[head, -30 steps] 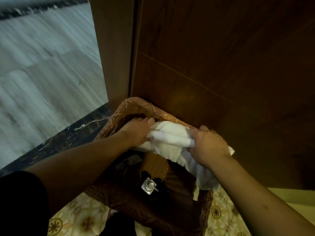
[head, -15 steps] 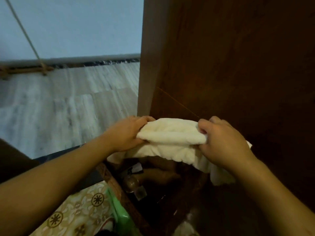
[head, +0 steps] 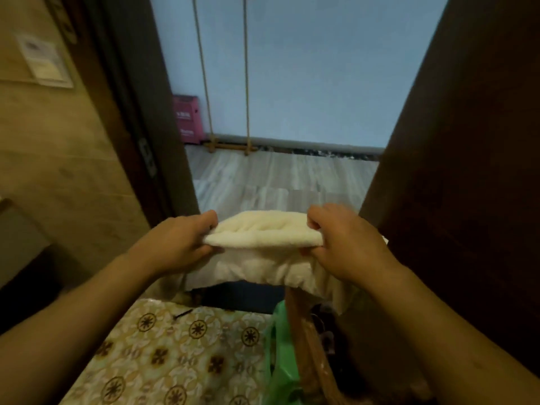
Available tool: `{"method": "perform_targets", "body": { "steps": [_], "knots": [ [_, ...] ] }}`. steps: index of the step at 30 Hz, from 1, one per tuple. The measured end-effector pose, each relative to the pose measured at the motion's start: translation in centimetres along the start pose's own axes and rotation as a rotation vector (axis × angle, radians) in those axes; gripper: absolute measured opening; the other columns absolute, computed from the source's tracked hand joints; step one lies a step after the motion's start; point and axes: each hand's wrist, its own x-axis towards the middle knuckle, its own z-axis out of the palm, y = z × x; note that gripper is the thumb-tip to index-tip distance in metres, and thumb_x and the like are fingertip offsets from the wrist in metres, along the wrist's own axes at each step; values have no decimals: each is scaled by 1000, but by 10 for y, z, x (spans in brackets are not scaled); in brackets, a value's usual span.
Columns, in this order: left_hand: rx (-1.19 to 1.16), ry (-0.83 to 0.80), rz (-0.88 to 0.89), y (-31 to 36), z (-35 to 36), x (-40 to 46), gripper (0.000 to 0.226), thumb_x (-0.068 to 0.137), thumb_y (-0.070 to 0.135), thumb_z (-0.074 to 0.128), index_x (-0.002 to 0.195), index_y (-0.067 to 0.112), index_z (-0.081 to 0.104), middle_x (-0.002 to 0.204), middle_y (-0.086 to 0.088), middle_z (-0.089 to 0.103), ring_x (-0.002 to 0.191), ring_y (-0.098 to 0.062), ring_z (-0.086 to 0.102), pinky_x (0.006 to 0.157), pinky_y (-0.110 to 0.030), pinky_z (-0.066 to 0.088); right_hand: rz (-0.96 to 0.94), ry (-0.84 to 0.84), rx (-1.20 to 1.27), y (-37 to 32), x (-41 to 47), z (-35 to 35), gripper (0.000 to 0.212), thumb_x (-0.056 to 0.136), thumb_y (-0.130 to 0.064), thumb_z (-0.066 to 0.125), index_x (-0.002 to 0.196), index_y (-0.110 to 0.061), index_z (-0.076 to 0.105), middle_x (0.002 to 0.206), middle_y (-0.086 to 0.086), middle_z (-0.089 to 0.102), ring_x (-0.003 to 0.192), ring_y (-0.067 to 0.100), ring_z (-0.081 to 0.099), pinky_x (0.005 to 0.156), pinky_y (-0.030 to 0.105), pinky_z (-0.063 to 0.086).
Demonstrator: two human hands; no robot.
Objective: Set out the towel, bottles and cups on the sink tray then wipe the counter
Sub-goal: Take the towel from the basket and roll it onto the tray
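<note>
A folded white towel hangs in the air at chest height, its lower layer drooping. My left hand grips its left end and my right hand grips its right end, both with fingers closed on the cloth. Below the towel, at the lower right, the brown rim of the wicker basket shows, its inside dark. No bottles, cups, tray or sink can be made out.
A dark wooden door stands close on the right and a dark door frame on the left. Patterned floor tiles lie below. A green plastic bag sits by the basket. Beyond the doorway lies pale floor with a pink box.
Both hands lifted the towel up out of the basket. The view swung upward from the basket to the doorway.
</note>
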Motion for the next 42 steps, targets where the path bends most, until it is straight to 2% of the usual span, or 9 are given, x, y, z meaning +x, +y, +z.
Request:
{"method": "perform_targets", "body": {
  "steps": [4,7,13,15,19,23,30,37,42],
  "knots": [
    [56,59,-198,-60,-23,-87,32,87,48,68,92,36,40,80,11,59,72,-20,62,60,-37,48,-191,-67,65,-81,38,23,29,85,-33,73,96,-35,46,100,-10,51,90,12,50,77,32,50],
    [77,99,-342,-104,-38,-159,31,88,51,66,93,39,37,80,12,55,72,-19,61,59,-36,47,-307,-129,99,-156,64,43,29,85,-31,73,94,-35,46,100,-9,51,92,13,52,80,32,49],
    [71,163,-584,-195,-74,-308,29,79,61,49,91,35,45,80,11,62,70,-13,59,60,-34,47,-549,-186,92,-323,101,98,34,83,-34,75,95,-36,43,96,-12,49,89,12,51,70,29,41],
    [75,194,-653,-227,-86,-355,29,78,62,49,88,35,45,80,12,62,71,-13,59,60,-33,47,-601,-209,115,-380,112,117,36,82,-34,75,105,-35,46,102,-11,54,95,15,55,74,32,46],
    [120,235,-780,-288,-113,-439,31,80,57,65,89,35,45,81,12,63,73,-16,60,60,-34,47,-671,-269,160,-493,131,150,54,82,-40,76,130,-34,51,124,-5,61,113,21,58,94,40,50],
    [145,270,-859,-340,-141,-497,29,81,54,66,88,36,45,83,11,64,74,-16,58,60,-31,44,-750,-262,171,-578,146,182,55,83,-47,75,132,-34,54,120,-4,58,110,20,57,88,35,48],
    [273,279,-945,-414,-175,-535,23,84,49,66,86,36,47,87,4,70,76,-24,61,60,-32,38,-822,-293,182,-664,184,223,59,84,-51,72,135,-31,51,120,-1,54,110,22,55,85,36,47],
    [292,255,-1005,-495,-187,-509,18,88,46,66,90,36,51,91,1,72,75,-21,58,64,-32,42,-858,-318,229,-706,266,274,52,84,-47,72,130,-30,53,115,-1,55,106,22,55,84,37,48],
    [356,223,-1056,-570,-202,-476,16,88,45,67,93,34,55,89,2,70,73,-17,56,63,-28,37,-897,-382,276,-740,350,315,48,84,-48,70,124,-28,53,113,1,54,102,25,55,79,39,48]
  ]
}}
